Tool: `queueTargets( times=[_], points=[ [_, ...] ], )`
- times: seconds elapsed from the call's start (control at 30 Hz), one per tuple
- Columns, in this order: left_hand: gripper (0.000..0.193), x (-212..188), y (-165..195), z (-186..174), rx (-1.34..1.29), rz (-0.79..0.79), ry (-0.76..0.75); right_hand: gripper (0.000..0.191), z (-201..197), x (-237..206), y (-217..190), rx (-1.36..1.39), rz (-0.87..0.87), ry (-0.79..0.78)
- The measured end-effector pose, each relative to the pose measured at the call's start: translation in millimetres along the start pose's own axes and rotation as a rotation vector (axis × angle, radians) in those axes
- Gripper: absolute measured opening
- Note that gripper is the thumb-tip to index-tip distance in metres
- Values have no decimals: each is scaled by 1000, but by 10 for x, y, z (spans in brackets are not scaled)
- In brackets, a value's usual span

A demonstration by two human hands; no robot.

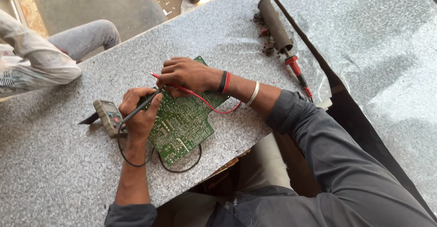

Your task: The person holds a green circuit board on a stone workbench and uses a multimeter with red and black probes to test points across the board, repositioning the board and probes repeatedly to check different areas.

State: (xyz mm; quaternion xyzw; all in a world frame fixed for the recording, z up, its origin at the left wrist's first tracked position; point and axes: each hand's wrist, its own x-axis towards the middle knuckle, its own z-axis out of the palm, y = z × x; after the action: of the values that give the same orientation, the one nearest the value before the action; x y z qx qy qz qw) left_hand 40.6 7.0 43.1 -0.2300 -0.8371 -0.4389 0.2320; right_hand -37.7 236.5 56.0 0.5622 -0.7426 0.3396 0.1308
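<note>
A green circuit board (184,122) lies solder side up on the speckled grey table (54,172). My left hand (139,111) grips a black test probe (141,108), its tip touching the board's upper left part. My right hand (184,74) rests on the board's far edge and holds a red test probe (154,75). The red lead (214,108) curves across the board; the black lead (177,168) loops below it. A small grey-green multimeter (108,117) lies just left of my left hand.
A dark cylindrical tool (275,24) and a red-handled tool (298,72) lie at the table's far right edge. A second speckled surface (387,49) stands to the right across a gap. Another person's sleeve (32,63) and knee (86,38) are at the far left.
</note>
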Motion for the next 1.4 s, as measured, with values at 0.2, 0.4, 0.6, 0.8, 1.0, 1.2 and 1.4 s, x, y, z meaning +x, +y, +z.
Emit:
queueTargets(
  times=[0.2, 0.4, 0.6, 0.8, 1.0, 1.2, 1.4],
  points=[
    [22, -5, -13, 13, -13, -7, -2, 24, 8, -1, -16, 4, 26, -7],
    [22, -35, -17, 3, 15, 6, 0, 26, 30, -8, -7, -6, 19, -18],
    [23, -15, -32, 24, 0, 7, -5, 24, 23, -6, -8, 13, 15, 25],
    [23, -27, -47, 26, 2, -2, -11, 23, 60, -21, 6, 3, 29, 24],
    [21, -2, -1, 13, 12, 15, -5, 24, 23, -19, -26, -3, 26, 28],
    [18, 38, 43, -3, -57, 23, 5, 23, -10, -23, -59, 25, 56, 20],
    [15, 60, 57, 3, -84, 34, 23, 19, -17, -34, -80, 46, 84, 55]
  ],
)
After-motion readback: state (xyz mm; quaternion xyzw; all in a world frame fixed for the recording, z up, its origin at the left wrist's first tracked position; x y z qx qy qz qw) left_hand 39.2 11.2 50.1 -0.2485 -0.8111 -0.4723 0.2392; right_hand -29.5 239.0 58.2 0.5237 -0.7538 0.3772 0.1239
